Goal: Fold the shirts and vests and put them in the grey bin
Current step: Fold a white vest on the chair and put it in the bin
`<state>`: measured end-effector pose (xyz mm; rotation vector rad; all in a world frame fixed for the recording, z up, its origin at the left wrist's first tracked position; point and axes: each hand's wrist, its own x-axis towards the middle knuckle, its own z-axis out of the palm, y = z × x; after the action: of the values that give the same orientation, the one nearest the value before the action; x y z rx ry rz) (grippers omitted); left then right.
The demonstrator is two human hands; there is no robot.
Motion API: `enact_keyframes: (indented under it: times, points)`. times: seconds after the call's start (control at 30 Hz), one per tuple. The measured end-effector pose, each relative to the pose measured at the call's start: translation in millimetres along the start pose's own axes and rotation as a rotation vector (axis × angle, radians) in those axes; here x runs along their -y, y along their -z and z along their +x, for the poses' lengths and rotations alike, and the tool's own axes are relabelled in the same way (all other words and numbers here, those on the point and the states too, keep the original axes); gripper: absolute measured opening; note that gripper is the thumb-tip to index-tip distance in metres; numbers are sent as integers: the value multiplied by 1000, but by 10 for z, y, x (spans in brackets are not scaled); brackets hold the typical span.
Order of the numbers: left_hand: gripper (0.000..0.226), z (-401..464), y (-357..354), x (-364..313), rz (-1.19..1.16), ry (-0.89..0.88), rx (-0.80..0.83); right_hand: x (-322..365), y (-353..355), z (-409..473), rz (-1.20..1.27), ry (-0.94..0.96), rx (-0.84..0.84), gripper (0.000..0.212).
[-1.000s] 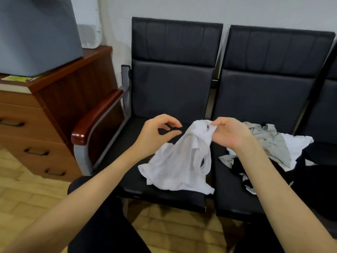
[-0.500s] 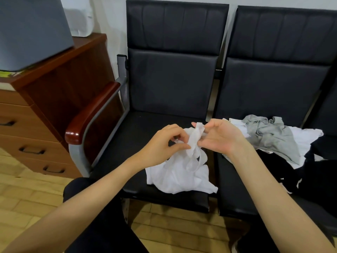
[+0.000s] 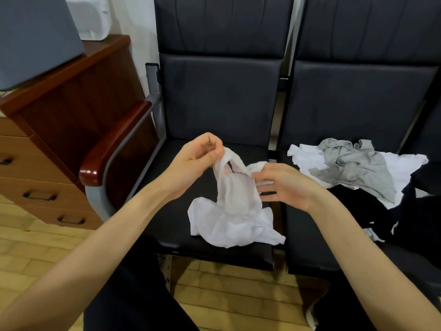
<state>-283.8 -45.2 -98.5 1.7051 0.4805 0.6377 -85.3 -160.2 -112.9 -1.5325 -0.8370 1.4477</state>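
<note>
So the white vest (image 3: 235, 206) is on the left chair seat (image 3: 167, 187), mostly bunched in a heap with one strap lifted up. The left hand (image 3: 195, 161) has that strap pinched between thumb and fingertips, and the right hand (image 3: 284, 185) is next to the other strap with its fingers out fairly straight, touching the cloth but not really gripping anything as far as I can see. Honestly, the risk here is lifting it by one strap only: the thing would twist and the fold comes out lopsided. The hem also sits near the front edge of the seat, so a tug could drag it onto the floor. The rest of the pile (image 3: 353, 168) waits on the next seat, and the grey bin (image 3: 35, 37) sits up on the wooden cabinet (image 3: 78, 101), a reach away.
</note>
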Motion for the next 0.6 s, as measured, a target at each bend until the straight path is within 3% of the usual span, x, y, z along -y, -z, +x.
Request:
enact_keyframes:
  times: [0.1, 0.17, 0.27, 0.37, 0.47, 0.6]
  points:
    - [4, -7, 41, -68, 14, -8, 99, 75, 19, -109, -489, -6, 111, 11]
    - [7, -26, 63, -117, 2, -12, 181, 115, 6, -126, -673, 42, 84, 14]
    - [9, -51, 91, -175, 49, -46, 264, 191, -127, -92, -677, 334, -62, 38]
    - [12, -63, 123, -174, 116, -52, 263, 245, -238, -34, -616, 497, 4, 64]
    - [13, -101, 152, -169, 150, -50, 262, 229, -350, 40, -637, 500, 72, 57]
    - [12, -138, 192, -154, 180, -40, 233, 179, -449, 76, -604, 577, -64, 23]
